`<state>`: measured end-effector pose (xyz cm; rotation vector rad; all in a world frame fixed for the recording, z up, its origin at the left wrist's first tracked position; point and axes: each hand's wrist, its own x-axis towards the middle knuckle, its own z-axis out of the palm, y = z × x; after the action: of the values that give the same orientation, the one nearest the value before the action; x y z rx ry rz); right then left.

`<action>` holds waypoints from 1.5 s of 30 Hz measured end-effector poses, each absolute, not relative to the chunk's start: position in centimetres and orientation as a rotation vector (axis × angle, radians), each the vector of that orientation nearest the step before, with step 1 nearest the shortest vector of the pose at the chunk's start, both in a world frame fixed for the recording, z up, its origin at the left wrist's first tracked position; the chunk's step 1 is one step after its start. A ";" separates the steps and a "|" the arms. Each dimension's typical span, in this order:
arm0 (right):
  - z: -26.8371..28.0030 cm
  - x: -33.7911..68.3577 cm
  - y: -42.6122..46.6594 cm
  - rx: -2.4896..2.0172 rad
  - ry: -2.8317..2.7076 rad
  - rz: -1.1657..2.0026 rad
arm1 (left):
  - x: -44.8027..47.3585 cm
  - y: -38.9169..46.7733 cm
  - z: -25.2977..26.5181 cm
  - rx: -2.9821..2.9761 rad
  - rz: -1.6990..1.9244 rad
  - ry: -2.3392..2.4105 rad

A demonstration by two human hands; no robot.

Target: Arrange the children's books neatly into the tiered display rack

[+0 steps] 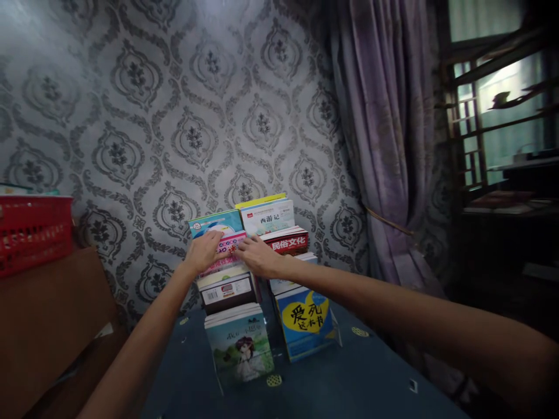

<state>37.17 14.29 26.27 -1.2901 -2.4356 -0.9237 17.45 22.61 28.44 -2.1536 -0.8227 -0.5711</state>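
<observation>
My left hand (204,250) grips the left side of a pink book (223,265) with Chinese lettering, its fingers over the top edge. On the book's right side my right hand (258,256) has its fingers closed at the upper corner. The book stands in the left row, behind a book with a barcode label (227,293) and in front of a light-blue book (220,223). At the front of that row is a green book (240,349) with a drawn girl in white. Both hands hide parts of the pink cover.
The right row holds a blue-and-yellow book (305,320), a red book (292,243) and a white book (271,215). They stand on a dark-blue tablecloth (332,387) against a patterned wall. A red basket (35,233) sits on a cardboard box (56,302). A purple curtain (384,116) hangs right.
</observation>
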 end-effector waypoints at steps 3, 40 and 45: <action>26.5 37.1 14.6 -1.289 -2.452 -0.946 | 17.5 22.1 28.4 -2.114 -0.557 -0.765; 27.6 44.0 15.7 -1.252 -2.259 -0.463 | 16.1 19.5 29.0 -2.201 -0.440 -0.734; 27.4 43.7 15.2 -1.210 -2.260 -0.530 | 15.5 18.2 28.4 -2.210 -0.487 -0.742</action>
<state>43.65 15.19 27.39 -1.2096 -2.2596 -0.5300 15.50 18.21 28.39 -2.2103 -0.7423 -0.4867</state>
